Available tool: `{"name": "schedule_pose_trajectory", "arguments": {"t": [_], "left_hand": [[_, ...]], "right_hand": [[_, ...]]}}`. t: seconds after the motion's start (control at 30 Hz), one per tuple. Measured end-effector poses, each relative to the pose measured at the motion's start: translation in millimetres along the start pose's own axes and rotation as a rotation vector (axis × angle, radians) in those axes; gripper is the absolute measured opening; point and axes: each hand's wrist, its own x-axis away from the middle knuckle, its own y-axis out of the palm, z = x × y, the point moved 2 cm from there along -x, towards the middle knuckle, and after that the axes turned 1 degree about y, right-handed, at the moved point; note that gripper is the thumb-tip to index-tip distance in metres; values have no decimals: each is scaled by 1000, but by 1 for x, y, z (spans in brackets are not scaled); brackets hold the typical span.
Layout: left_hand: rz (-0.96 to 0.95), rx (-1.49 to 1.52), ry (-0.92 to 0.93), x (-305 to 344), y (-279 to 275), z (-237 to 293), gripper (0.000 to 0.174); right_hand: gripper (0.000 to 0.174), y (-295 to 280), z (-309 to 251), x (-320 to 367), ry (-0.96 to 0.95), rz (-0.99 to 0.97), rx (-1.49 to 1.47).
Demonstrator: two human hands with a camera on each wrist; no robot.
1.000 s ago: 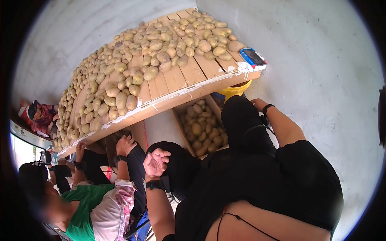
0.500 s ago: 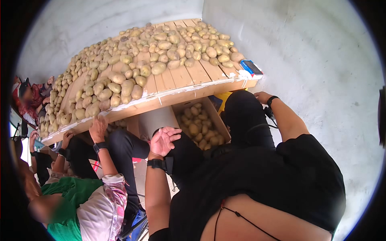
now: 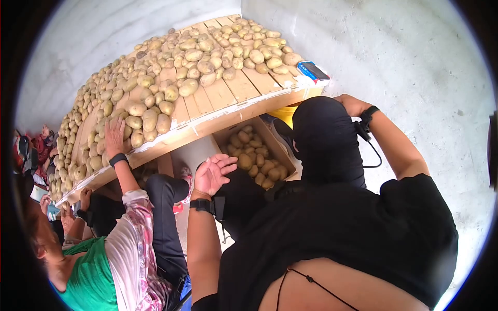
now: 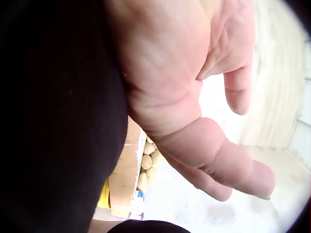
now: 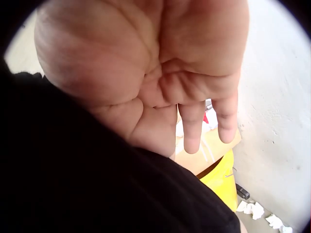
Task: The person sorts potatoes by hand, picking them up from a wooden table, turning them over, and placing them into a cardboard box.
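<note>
My left hand (image 3: 212, 175) hovers palm up beside my black-clad left thigh, wrist strapped, holding nothing. In the left wrist view the fingers of this hand (image 4: 170, 97) are slightly bent and spread apart. My right hand (image 3: 354, 105) lies against the far side of my raised black-clad right knee (image 3: 329, 135). The right wrist view shows its palm (image 5: 146, 63) bare, fingers hanging loosely past the dark cloth. Ahead, many potatoes (image 3: 189, 88) cover a slatted wooden table (image 3: 236, 89). A box of potatoes (image 3: 254, 155) stands below the table's front edge.
A blue-and-white box (image 3: 313, 71) with a dark phone-like item lies at the table's right corner. Beneath it is a yellow bucket (image 3: 284, 113). To my left, a person in green (image 3: 93, 274) reaches a hand (image 3: 114, 137) onto the potatoes. A pale wall (image 3: 394, 62) borders the right.
The neighbouring person's hand has risen from below the table's edge onto the potatoes. My right knee appears higher in the head view. My left hand stays palm up and shifts slightly.
</note>
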Motion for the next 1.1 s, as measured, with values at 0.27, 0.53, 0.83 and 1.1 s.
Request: {"name": "schedule_pose_trajectory", "arguments": {"t": [0.27, 0.53, 0.83, 1.1], "left_hand": [[-55, 124, -29, 9, 0, -3, 59], [13, 189, 37, 32, 0, -6, 60], [148, 157, 45, 57, 12, -11, 59], [150, 134, 7, 58, 17, -5, 61]], "right_hand": [[35, -16, -16, 52, -110, 20, -266], [21, -13, -21, -7, -75, -182, -302], [26, 15, -77, -148, -168, -572, -262], [37, 9, -118, -180, -357, -676, 309]]}}
